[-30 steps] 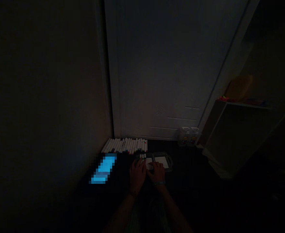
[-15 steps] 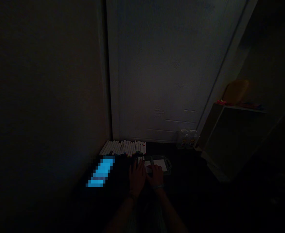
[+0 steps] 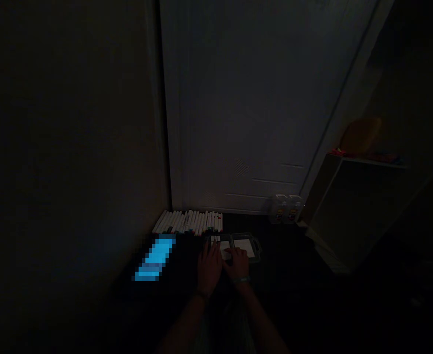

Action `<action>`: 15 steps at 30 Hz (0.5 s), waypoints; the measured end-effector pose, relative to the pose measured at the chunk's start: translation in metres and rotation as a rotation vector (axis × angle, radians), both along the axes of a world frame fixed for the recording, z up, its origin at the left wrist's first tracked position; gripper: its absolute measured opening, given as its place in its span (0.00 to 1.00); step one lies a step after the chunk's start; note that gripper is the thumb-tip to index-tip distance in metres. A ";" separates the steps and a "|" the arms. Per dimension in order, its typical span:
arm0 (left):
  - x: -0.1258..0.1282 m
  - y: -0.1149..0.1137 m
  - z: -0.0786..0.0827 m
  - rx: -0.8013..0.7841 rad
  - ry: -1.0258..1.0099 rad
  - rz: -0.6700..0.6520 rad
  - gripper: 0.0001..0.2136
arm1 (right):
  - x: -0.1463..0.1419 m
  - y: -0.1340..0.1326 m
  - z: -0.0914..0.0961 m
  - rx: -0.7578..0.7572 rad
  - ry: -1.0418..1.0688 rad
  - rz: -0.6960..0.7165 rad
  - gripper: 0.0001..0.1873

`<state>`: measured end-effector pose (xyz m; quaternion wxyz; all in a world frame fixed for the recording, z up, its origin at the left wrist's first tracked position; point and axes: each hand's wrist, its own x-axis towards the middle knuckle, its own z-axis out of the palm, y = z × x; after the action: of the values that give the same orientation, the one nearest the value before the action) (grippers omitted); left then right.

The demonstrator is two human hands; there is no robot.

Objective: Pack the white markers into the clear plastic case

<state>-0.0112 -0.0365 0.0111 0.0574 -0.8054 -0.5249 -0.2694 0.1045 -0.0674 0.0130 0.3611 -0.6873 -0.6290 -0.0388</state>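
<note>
In the dim light, an open clear case (image 3: 259,250) lies on the dark table, with white panels in it. A few white marker-like pieces (image 3: 215,239) stick up at its left side. My left hand (image 3: 209,265) lies over the case's left part, fingers stretched forward and slightly apart, touching near those pieces. Close beside it, my right hand (image 3: 237,264) rests over the middle of the case with its fingers curled and thumb towards the left hand. What lies under its fingertips is hidden. Behind the case, several white markers (image 3: 189,222) form a row.
A lit blue screen, pixelated, (image 3: 155,258) lies left of my hands. Two clear plastic containers (image 3: 286,209) stand at the back right, against a pale door-like panel (image 3: 231,123). To the right is a cabinet (image 3: 356,211) with a yellowish-brown object (image 3: 362,135) on top.
The view has shifted very slightly. Both hands stay over the case, with hardly any visible movement of the fingers.
</note>
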 end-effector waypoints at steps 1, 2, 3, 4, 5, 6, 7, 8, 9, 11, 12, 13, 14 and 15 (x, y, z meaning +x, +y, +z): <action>0.000 0.000 0.000 0.001 0.002 -0.001 0.22 | 0.000 0.000 0.000 0.002 -0.001 0.002 0.15; 0.000 0.000 0.000 0.003 0.004 -0.001 0.22 | 0.000 0.000 0.000 0.004 -0.004 0.000 0.15; 0.000 0.000 0.000 0.004 0.004 0.001 0.21 | 0.000 0.000 0.000 0.003 -0.006 -0.003 0.16; 0.001 0.000 0.000 0.004 0.004 0.006 0.21 | 0.000 0.000 0.000 -0.002 -0.009 -0.005 0.16; 0.001 -0.001 0.000 0.006 0.005 0.010 0.21 | 0.000 0.000 0.000 -0.010 -0.011 -0.007 0.16; 0.001 -0.001 -0.001 0.012 0.007 0.012 0.21 | 0.000 0.001 0.000 -0.018 -0.011 -0.010 0.16; 0.001 -0.001 -0.002 0.022 0.011 0.012 0.21 | 0.001 0.001 0.000 -0.024 -0.012 -0.012 0.16; 0.001 -0.001 -0.003 0.033 0.017 0.010 0.21 | 0.001 0.001 0.000 -0.028 -0.013 -0.010 0.16; 0.001 0.000 -0.004 0.044 0.023 0.008 0.21 | 0.001 0.001 0.000 -0.028 -0.015 -0.008 0.17; 0.001 0.000 -0.005 0.060 0.032 0.010 0.21 | 0.002 0.001 0.000 -0.020 -0.019 -0.007 0.17; 0.001 0.000 -0.005 0.065 0.034 0.013 0.21 | 0.002 0.001 -0.001 -0.018 -0.021 -0.006 0.17; 0.001 0.000 -0.005 0.068 0.034 0.017 0.21 | 0.002 0.001 -0.001 -0.019 -0.024 -0.004 0.17; 0.001 -0.001 -0.004 0.070 0.034 0.019 0.21 | 0.002 0.000 -0.001 -0.021 -0.027 -0.005 0.16; 0.001 -0.001 -0.004 0.072 0.032 0.020 0.21 | 0.002 0.000 -0.002 -0.022 -0.031 -0.008 0.16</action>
<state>-0.0104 -0.0375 0.0075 0.0976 -0.8018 -0.5218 -0.2745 0.1060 -0.0669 0.0112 0.3438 -0.6932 -0.6319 -0.0439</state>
